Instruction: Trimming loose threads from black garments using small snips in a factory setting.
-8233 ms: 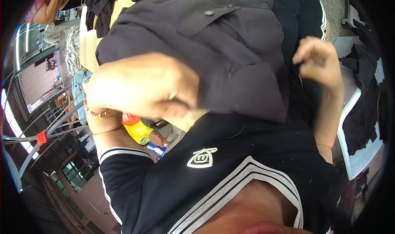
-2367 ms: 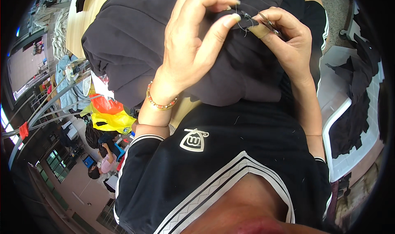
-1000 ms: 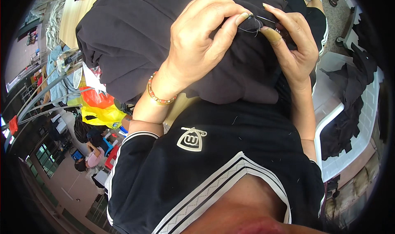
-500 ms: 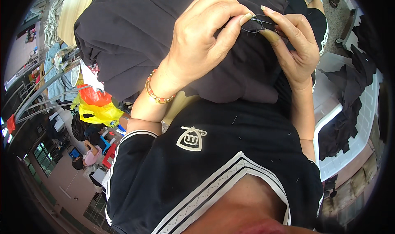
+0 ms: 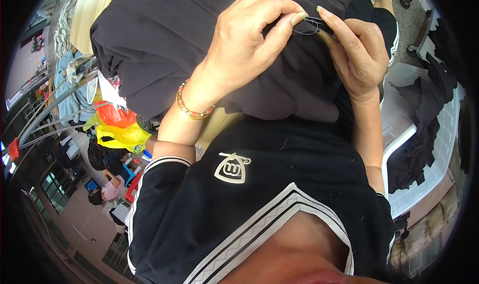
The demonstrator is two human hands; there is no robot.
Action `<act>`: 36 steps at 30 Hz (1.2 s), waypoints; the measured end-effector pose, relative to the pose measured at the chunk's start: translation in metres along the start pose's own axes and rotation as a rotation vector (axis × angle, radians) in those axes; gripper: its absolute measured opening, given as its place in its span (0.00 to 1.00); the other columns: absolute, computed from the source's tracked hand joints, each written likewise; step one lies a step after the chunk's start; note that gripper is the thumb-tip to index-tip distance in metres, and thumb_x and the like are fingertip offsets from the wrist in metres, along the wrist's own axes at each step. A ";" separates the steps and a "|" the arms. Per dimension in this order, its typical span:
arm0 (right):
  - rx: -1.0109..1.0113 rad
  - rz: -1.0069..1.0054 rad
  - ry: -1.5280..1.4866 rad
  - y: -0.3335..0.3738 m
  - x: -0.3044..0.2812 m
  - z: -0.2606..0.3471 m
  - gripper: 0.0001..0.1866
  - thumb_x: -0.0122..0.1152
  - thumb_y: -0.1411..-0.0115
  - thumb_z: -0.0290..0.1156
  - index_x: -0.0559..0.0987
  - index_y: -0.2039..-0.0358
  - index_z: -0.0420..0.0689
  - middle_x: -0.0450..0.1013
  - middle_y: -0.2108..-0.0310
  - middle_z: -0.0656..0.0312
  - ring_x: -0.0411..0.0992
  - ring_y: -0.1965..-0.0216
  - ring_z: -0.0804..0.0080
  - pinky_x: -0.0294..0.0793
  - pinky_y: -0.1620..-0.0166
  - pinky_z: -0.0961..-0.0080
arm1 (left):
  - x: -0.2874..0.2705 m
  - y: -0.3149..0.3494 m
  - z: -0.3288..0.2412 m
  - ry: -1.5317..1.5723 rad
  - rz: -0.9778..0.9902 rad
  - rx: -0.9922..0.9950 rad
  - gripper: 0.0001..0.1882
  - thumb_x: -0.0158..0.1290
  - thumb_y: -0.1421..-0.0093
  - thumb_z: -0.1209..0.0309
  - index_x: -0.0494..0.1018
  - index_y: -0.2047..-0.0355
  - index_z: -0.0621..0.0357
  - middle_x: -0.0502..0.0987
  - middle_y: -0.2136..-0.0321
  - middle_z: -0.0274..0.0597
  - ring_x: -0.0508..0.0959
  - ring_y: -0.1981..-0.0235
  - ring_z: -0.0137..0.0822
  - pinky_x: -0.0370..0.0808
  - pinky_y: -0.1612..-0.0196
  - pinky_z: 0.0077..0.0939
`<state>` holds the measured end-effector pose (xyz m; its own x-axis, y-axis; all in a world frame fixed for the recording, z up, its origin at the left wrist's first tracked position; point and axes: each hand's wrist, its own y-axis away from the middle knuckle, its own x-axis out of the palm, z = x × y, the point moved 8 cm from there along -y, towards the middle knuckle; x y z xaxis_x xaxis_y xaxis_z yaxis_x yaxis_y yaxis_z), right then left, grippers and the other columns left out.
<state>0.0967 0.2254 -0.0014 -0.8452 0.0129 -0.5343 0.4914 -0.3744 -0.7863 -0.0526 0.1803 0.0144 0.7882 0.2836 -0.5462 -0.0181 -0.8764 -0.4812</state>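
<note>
Dark charcoal cloth (image 5: pixel 164 49) lies in a big folded heap in front of me. Above its right part, my left hand (image 5: pixel 257 39) pinches a dark thread (image 5: pixel 305 33) between thumb and forefinger. The thread hangs in a small loop between both hands; whether a needle is with it I cannot tell. My right hand (image 5: pixel 357 49) is close by on the right, its fingers curled around a bit of the dark cloth. A yellowish cover sits on its thumb. An orange-and-gold bracelet (image 5: pixel 181 104) circles my left wrist.
At the right stands a white plastic basket (image 5: pixel 416 199) with dark cloth pieces in it. Red and yellow plastic bags (image 5: pixel 122 137) and metal rails are at the left. Farther back on that side a person in pink (image 5: pixel 112 188) sits near a red stool.
The thread loop between my hands has become smaller and flatter. My left hand has shifted slightly up, and the cloth's near edge has moved a little.
</note>
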 end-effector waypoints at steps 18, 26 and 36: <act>0.399 0.053 -0.256 0.009 0.018 -0.030 0.19 0.66 0.51 0.19 0.82 0.56 0.45 0.69 0.75 0.63 0.68 0.76 0.74 0.68 0.72 0.81 | 0.010 -0.009 0.010 -0.124 0.188 -0.045 0.14 0.62 0.48 0.77 0.76 0.60 0.62 0.76 0.69 0.39 0.76 0.68 0.30 0.72 0.64 0.21; 0.374 0.040 -0.223 -0.001 -0.001 -0.035 0.21 0.69 0.49 0.24 0.80 0.52 0.43 0.67 0.72 0.67 0.65 0.72 0.82 0.63 0.70 0.87 | 0.009 -0.020 0.039 0.170 0.225 -0.417 0.10 0.52 0.36 0.72 0.76 0.60 0.68 0.78 0.69 0.32 0.72 0.67 0.20 0.70 0.62 0.16; 0.353 0.112 -0.156 0.002 0.018 -0.030 0.22 0.71 0.53 0.28 0.81 0.54 0.50 0.71 0.74 0.64 0.70 0.73 0.71 0.71 0.69 0.77 | 0.015 -0.028 0.041 0.400 0.241 -0.623 0.10 0.52 0.36 0.72 0.76 0.63 0.69 0.76 0.73 0.32 0.71 0.69 0.21 0.68 0.64 0.16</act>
<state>0.0887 0.2530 -0.0220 -0.8254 -0.1767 -0.5363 0.5030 -0.6614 -0.5563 -0.0660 0.2249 -0.0087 0.9705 -0.0005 -0.2410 0.0388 -0.9866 0.1583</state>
